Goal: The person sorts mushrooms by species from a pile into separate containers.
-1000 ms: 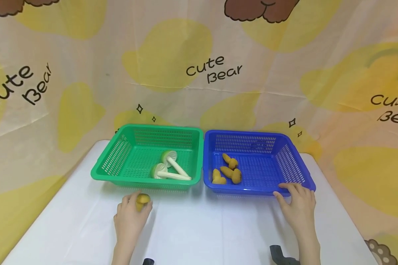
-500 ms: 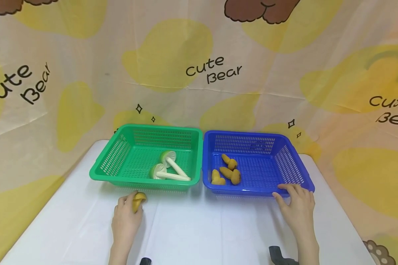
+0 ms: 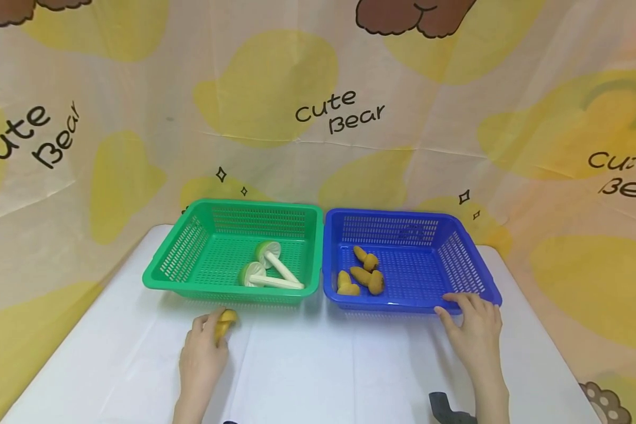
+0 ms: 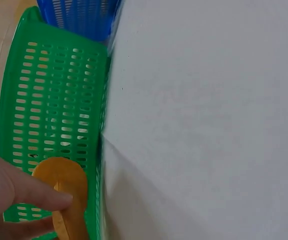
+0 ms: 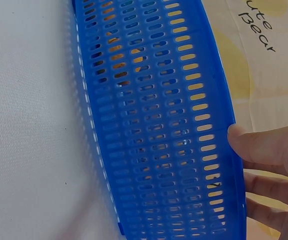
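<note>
In front of the green basket (image 3: 191,285), my left hand (image 3: 201,350) pinches a yellow-brown toy mushroom (image 3: 225,323) between thumb and fingers. The left wrist view shows the thumb pressed on the mushroom (image 4: 66,175), which overlaps the basket's slotted wall. My right hand (image 3: 477,330) holds the near right rim of the blue basket (image 3: 392,307). In the right wrist view its thumb lies at the rim's outer side and the fingers reach behind it. Several brown mushrooms (image 3: 375,281) lie at the left inside the blue basket.
Two green-capped mushrooms with long white stems (image 3: 278,282) lie in the green basket. Both baskets stand side by side on a white-covered table (image 3: 297,371). A patterned cloth (image 3: 275,88) hangs behind. A dark device part (image 3: 447,409) shows by the right wrist.
My left hand has shifted slightly left over the second, turning the mushroom in its grip. The right hand stays on the blue basket's rim.
</note>
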A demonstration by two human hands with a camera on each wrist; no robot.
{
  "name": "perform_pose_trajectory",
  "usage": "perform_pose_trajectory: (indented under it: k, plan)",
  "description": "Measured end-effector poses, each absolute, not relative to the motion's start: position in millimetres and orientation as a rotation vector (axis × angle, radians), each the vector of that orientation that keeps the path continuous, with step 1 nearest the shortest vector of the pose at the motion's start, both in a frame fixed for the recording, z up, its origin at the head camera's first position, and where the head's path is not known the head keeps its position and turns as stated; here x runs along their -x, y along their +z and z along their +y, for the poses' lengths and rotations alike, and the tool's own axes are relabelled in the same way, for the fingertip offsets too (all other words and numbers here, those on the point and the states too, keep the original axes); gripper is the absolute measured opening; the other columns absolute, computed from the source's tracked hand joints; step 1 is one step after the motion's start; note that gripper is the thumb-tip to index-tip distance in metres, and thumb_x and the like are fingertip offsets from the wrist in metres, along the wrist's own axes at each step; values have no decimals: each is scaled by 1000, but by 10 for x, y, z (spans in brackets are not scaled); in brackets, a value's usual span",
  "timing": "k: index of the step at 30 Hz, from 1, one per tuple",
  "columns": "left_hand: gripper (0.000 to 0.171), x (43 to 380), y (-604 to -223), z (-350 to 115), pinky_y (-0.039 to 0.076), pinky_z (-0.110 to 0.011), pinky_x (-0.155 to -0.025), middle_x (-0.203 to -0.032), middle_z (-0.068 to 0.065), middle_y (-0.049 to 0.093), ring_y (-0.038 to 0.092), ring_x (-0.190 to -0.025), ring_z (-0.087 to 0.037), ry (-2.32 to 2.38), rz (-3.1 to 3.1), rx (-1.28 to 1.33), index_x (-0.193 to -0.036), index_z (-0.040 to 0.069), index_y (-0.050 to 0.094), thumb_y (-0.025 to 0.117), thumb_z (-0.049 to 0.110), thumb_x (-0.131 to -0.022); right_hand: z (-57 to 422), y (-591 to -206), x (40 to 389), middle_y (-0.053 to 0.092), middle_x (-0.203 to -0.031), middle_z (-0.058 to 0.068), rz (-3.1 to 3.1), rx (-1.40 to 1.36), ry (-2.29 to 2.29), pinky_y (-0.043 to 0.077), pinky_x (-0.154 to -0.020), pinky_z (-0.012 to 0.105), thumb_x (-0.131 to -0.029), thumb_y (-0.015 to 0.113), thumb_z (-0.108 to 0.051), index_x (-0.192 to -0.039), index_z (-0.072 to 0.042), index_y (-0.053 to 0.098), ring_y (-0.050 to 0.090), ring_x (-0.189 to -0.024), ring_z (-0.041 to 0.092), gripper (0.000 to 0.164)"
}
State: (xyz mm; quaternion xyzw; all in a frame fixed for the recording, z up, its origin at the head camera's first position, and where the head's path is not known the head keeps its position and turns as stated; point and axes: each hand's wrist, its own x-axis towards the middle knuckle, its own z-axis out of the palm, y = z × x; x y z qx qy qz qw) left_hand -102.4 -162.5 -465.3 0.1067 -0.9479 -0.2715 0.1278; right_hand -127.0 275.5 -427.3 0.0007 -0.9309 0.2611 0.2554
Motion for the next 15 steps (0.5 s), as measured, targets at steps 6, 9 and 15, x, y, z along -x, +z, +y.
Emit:
perform_pose_trajectory:
  k: [6, 9, 15]
  plan:
    - [56, 967, -4578, -1469, 48, -57, -80, -129, -20, 53, 56, -108, -42, -813, -2762, -232, -134, 13, 52, 59, -3, -82, 2757, -4266, 1273, 61, -110, 25, -2528, -4, 711, 14, -106, 76, -81, 75, -12, -103, -3, 66, 43, -114, 47, 25]
    - [57, 948, -4542, -1374, 50, -55, -79, -127, -17, 55, 58, -106, -39, -798, -2746, -170, -133, 15, 54, 62, -3, -80, 2756, -4260, 1272, 61, -110, 25, -2531, -5, 709, 13, -106, 76, -81, 75, -12, -103, -3, 66, 43, -114, 47, 25]
    - [60, 931, -4459, -1203, 52, -48, -74, -120, -13, 60, 61, -99, -33, -753, -2655, -17, -129, 17, 58, 69, -6, -75, 2751, -4258, 1267, 61, -110, 25, -2535, 4, 703, 14, -107, 75, -81, 75, -13, -104, -3, 67, 44, -113, 47, 26]
